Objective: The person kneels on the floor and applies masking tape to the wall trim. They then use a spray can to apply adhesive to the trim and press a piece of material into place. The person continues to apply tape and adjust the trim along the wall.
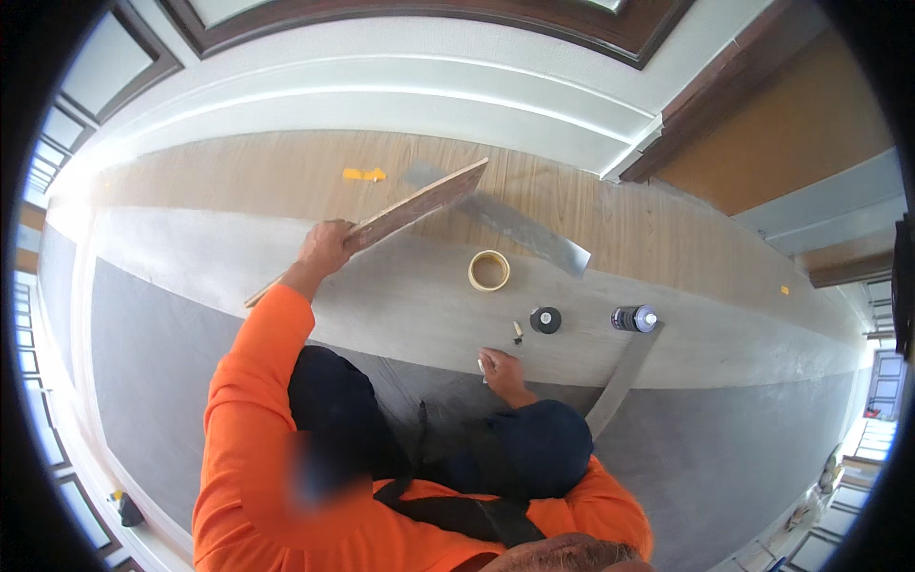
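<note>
The left hand [324,246] grips a wood-grain plank [381,224] near its middle, holding it tilted above the floor [191,248], its far end raised over the laid flooring. A small yellow piece [364,174] lies beyond it near the wall. The right hand [498,367] rests on the grey underlay [724,448], fingers closed on a small pale object [481,366]; its kind cannot be told. Just ahead lie a tape roll [489,271], a black cap [545,319] and a can [634,318] on its side. A metal strip [519,227] lies past the tape.
</note>
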Demonstrator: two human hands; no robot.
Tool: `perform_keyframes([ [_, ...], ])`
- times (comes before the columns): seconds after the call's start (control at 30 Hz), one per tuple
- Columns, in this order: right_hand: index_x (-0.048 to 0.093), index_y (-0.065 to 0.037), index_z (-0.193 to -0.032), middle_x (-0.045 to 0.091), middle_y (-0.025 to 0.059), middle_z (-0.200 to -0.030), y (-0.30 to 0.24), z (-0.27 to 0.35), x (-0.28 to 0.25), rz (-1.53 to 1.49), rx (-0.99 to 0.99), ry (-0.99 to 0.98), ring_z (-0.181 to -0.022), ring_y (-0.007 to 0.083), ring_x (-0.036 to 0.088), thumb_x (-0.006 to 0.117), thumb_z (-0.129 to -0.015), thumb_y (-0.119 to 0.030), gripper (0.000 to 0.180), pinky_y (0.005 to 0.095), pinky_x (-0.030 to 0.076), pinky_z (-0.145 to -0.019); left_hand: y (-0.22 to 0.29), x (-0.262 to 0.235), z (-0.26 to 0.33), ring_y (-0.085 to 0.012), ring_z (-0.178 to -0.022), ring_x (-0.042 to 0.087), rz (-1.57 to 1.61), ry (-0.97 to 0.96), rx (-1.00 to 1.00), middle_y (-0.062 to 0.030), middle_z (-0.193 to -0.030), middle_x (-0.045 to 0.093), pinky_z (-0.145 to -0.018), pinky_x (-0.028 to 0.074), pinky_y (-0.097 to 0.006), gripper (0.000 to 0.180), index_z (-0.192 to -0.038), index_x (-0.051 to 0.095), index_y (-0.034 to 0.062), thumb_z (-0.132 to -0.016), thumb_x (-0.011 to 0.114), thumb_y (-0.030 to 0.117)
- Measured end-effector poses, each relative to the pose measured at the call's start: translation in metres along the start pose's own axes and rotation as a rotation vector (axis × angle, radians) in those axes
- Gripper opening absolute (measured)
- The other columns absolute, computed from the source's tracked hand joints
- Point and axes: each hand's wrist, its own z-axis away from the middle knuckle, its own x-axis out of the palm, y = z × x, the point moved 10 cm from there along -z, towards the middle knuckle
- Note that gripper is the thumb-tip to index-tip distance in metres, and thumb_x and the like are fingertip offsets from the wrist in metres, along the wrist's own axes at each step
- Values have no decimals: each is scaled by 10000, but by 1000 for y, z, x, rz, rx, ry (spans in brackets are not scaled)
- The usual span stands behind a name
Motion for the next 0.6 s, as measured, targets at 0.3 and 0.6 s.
perform_keyframes([
  [0.3,723,-32,-928,713,187,-823,23,13,6,171,256,-257,-759,342,708,697,-946,-446,416,429,537,-674,-2,-1,1,-387,-992,658,19,9,-30,-150,-1014,699,-860,518,-493,260,-1085,747,89,-953,680,302],
  [0.6,686,-3,-888,684,203,-807,39,19,-12,26,136,107,-716,354,679,654,-996,-358,373,448,507,-649,9,5,-8,-370,-950,660,44,40,60,-125,-993,701,-840,527,-476,218,-1079,745,92,-949,669,249],
])
